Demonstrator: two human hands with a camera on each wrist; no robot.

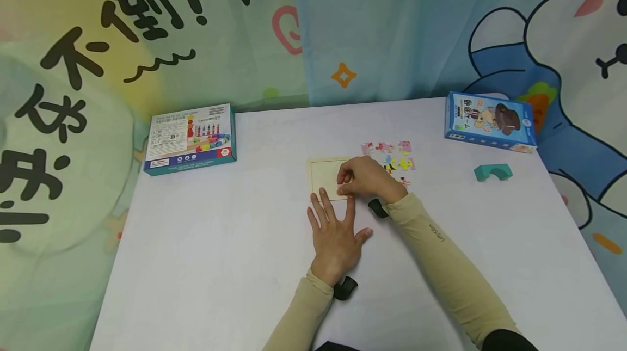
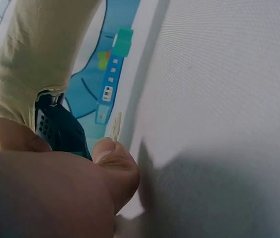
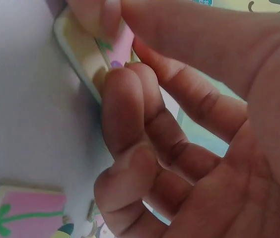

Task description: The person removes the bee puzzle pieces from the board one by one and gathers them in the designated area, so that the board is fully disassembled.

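Note:
A pale wooden puzzle tray (image 1: 324, 172) lies flat on the white table. My left hand (image 1: 337, 239) is spread with straight fingers, its fingertips resting at the tray's near edge. Over the tray's near right corner, my right hand (image 1: 368, 177) has curled fingers and pinches a pink puzzle piece (image 3: 122, 49) with a green line on it. That piece overlaps the tray's corner in the right wrist view, and the fingertips partly hide it. Several loose puzzle pieces (image 1: 406, 164), pink and yellow, lie just beyond the right hand. The left thumb (image 2: 117, 166) shows in the left wrist view.
A white and teal toy box (image 1: 191, 136) lies at the back left of the table. At the back right is a blue box (image 1: 491, 121), with a green arch-shaped block (image 1: 492, 171) in front of it. A printed curtain hangs behind the table.

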